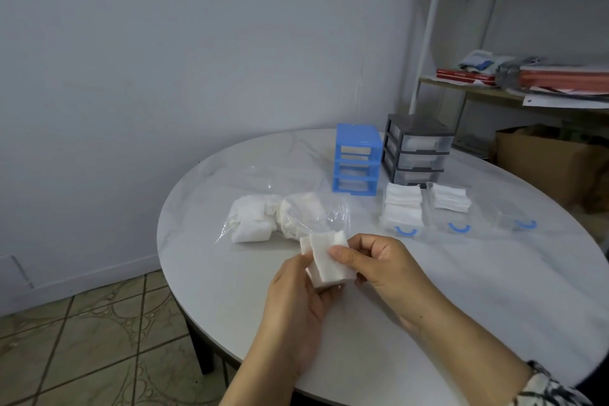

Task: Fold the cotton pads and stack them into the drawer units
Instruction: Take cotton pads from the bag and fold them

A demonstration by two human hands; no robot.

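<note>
Nearest the table's front edge, the left hand (298,300) cradled a cotton pad (329,260) from beneath, fingers curled under it, while the right hand (379,265) pinched its right side between thumb and fingertips; the pad was held just above the round white table (461,290), and a second layer showed behind the front face, so it looked mid-fold, though one pad or two could not be told. The step in hand appeared to be folding; the next move would call for pressing the halves flush and carrying the pad to a drawer. Beyond the hands, toward the left edge, lay a clear plastic bag (286,217) of unfolded pads. Right of centre sat three pulled-out clear drawers with blue handles: the left drawer (403,211) heaped with folded pads, the middle drawer (449,204) part-filled, the right drawer (515,214) seemingly bare. Toward the far edge stood the blue drawer frame (357,160), its slots vacant, and beside it the grey drawer unit (417,150), drawers in. No brand, label or writing was legible anywhere.
</note>
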